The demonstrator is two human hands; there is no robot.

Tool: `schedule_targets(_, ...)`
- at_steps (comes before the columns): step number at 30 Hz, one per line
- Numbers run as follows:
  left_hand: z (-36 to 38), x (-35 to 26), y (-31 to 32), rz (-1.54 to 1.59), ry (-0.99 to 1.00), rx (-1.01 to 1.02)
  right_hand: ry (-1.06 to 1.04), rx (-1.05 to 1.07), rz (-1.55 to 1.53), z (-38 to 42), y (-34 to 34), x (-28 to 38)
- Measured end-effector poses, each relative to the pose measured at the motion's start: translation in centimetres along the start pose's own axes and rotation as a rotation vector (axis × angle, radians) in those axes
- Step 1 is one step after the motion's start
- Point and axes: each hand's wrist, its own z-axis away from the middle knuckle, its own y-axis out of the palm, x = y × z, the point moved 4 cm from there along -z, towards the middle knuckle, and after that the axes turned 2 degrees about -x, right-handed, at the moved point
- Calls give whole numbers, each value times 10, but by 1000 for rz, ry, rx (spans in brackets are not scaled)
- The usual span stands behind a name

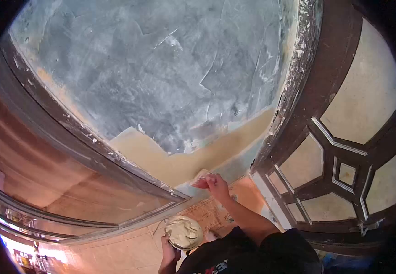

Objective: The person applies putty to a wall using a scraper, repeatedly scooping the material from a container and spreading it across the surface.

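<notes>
My left hand is closed on the side of a round tub heaped with cream-coloured paste. A thin handle or stick juts out at the tub's left side. In my right hand is a putty scraper with a reddish body, its edge against the low part of the wall. Around it runs a smooth beige band of paste. Above that band the wall is mottled grey-blue with whitish ridges and patches. My fingers partly hide the scraper.
Dark, paint-spattered frames border the wall on both sides. At right stands a dark panelled door with pale insets. A brown glossy panel is at left. Below lies a tiled floor, with a stained orange-brown sheet near the wall.
</notes>
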Motion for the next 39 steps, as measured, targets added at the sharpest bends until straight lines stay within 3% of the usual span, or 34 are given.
schedule_targets(2, -6, 6, 8, 4, -9, -9, -224, -64, 211, -18, -16, 50)
schedule_targets(3, -8, 9, 11, 7, -16, -24, -195, -87, 189, -36, -28, 51)
schedule_targets(6, -8, 14, 29, 61, -38, -29, -238, -193, 269, -91, -90, 19)
schedule_targets(10, -2, 22, 54, 113, 23, -17, -169, -289, 436, -97, -151, -54)
schedule_targets(12, 4, 22, 74, 127, 50, 9, -133, -337, 521, -95, -162, -59)
schedule_targets(14, 6, 27, 84, 117, 67, -12, 175, -33, -77, -86, -151, -49)
schedule_targets(17, 0, 37, 95, 98, 68, -33, 105, -33, -237, -114, -151, -20)
schedule_targets(18, -2, 41, 98, 93, 53, -41, 105, -30, -236, -132, -158, -19)
schedule_targets(20, 1, 47, 108, 114, 49, -35, 101, -95, 63, -158, -176, -24)
schedule_targets(23, 3, 58, 118, 142, 60, -45, 156, -77, 224, -146, -200, -19)
schedule_targets(24, 5, 62, 120, 170, 51, -63, 158, -72, 223, -148, -196, -49)
schedule_targets(26, 8, 70, 125, 181, 54, -81, 179, -88, -36, -135, -186, -144)
schedule_targets(27, 9, 74, 128, 189, 61, -87, 291, -1, -167, -116, -184, -164)
schedule_targets(30, 11, 83, 133, 191, 55, -105, 601, 171, -314, -56, -178, -169)
schedule_targets(34, 9, 90, 145, 239, 97, -122, 571, 402, -67, -28, -184, -128)
schedule_targets(36, 6, 91, 151, 258, 105, -131, 127, 524, 149, -41, -178, -114)
schedule_targets(39, 2, 95, 156, 276, 133, -123, 199, 609, -23, -52, -178, -42)
